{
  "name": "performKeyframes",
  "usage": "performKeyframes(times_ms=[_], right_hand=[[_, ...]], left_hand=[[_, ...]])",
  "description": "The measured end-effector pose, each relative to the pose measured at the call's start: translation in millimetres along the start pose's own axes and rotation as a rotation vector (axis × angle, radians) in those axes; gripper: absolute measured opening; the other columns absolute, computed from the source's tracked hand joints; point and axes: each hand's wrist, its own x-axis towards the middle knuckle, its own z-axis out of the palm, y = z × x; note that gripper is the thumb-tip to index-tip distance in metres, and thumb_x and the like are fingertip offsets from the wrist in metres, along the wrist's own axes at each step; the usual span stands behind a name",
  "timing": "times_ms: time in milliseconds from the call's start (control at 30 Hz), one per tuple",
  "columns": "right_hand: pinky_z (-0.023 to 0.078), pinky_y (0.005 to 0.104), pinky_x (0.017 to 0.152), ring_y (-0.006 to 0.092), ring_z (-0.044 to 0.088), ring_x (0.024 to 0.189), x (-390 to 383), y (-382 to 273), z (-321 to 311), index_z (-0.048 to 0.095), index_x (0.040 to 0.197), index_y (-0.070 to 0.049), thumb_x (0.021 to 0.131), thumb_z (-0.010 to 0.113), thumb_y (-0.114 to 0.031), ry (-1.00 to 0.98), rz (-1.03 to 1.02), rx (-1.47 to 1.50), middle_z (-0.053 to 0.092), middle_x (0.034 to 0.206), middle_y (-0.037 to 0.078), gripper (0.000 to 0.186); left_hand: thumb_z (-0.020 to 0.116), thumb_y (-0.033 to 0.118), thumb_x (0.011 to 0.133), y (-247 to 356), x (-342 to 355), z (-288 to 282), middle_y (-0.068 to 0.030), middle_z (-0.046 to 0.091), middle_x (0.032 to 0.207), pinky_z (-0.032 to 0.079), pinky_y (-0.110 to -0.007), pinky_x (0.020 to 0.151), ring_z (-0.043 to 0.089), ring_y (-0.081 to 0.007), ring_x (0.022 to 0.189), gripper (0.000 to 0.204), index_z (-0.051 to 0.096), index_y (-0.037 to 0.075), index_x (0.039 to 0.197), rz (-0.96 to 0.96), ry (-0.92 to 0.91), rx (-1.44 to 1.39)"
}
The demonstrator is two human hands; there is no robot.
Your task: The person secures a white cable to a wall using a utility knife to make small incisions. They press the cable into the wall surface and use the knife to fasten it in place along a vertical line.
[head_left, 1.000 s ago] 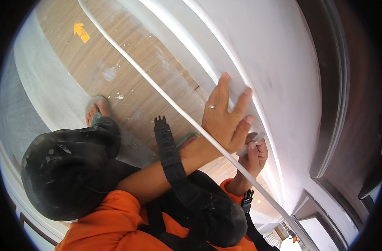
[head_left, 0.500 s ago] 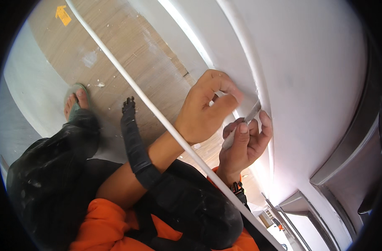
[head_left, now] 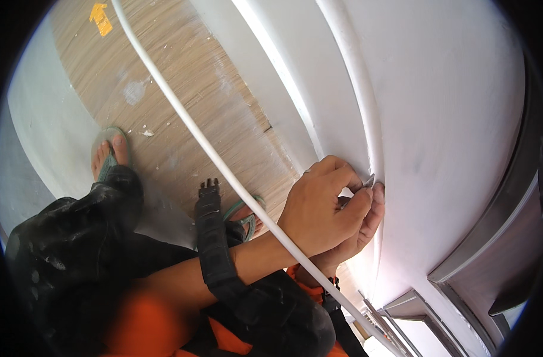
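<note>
My left hand (head_left: 322,211) is closed, thumb and forefinger pinched together at the white rounded trim (head_left: 358,77) along the wall. Whatever lies between those fingertips is too small to make out. Mostly hidden behind it, my right hand (head_left: 374,214) grips a small flat-bladed knife (head_left: 370,178). Only the grey blade tip shows, up against the trim by the left fingertips. In front of my left forearm, a long thin white rod (head_left: 182,113) crosses the view from top left to bottom right.
A black strap with a buckle (head_left: 211,220) hangs beside my left forearm. My feet in green flip-flops (head_left: 111,152) stand low by the wood-look floor (head_left: 164,143), which carries white specks and an orange arrow (head_left: 101,19). Dark metal frames (head_left: 479,238) line the right.
My left hand has moved down and right and now meets the right hand, covering most of it and the knife. My second foot has come into view.
</note>
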Motion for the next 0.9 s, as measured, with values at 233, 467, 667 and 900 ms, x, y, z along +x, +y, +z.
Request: performKeyframes(times_ms=[233, 467, 667, 900], right_hand=[[0.050, 0.0235, 0.070, 0.0099, 0.059, 0.071, 3.2, 3.8, 1.0, 0.046, 0.134, 0.009, 0.093, 0.045, -0.012, 0.033, -0.033, -0.030, 0.065, 0.090, 0.010, 0.046], [0.052, 0.0271, 0.078, 0.0125, 0.061, 0.079, 1.2, 6.2, -0.3, 0.045, 0.135, 0.008, 0.095, 0.046, -0.012, 0.027, -0.038, 0.037, 0.065, 0.104, 0.015, 0.044], [0.051, 0.0280, 0.083, 0.0138, 0.062, 0.086, 1.4, 19.1, -14.3, 0.043, 0.136, 0.008, 0.098, 0.047, -0.015, -0.111, -0.099, 0.098, 0.064, 0.111, 0.017, 0.043], [0.048, 0.0329, 0.094, 0.0204, 0.061, 0.104, -2.2, 37.6, -21.0, 0.044, 0.135, 0.007, 0.099, 0.048, -0.015, -0.059, -0.141, 0.002, 0.061, 0.121, 0.018, 0.042]], left_hand=[[0.068, 0.008, 0.080, -9.8, -1.4, 2.0, -0.0145, 0.063, 0.092, 0.050, -0.033, 0.073, 0.063, -0.0240, 0.085, 0.009, 0.066, -0.001, 0.081, 0.084, 0.033, 0.036], [0.067, 0.008, 0.079, -4.2, 0.9, -2.0, -0.0129, 0.063, 0.090, 0.050, -0.032, 0.070, 0.063, -0.0222, 0.081, 0.011, 0.070, -0.001, 0.086, 0.071, 0.015, 0.087], [0.067, 0.007, 0.078, -2.7, 3.5, -1.9, -0.0118, 0.063, 0.086, 0.049, -0.032, 0.067, 0.062, -0.0213, 0.078, 0.012, 0.071, -0.001, 0.085, 0.032, 0.013, 0.104], [0.066, 0.008, 0.078, -0.4, 3.2, -1.8, -0.0115, 0.062, 0.084, 0.048, -0.033, 0.068, 0.060, -0.0222, 0.077, 0.012, 0.071, -0.001, 0.085, 0.031, 0.016, 0.137]])
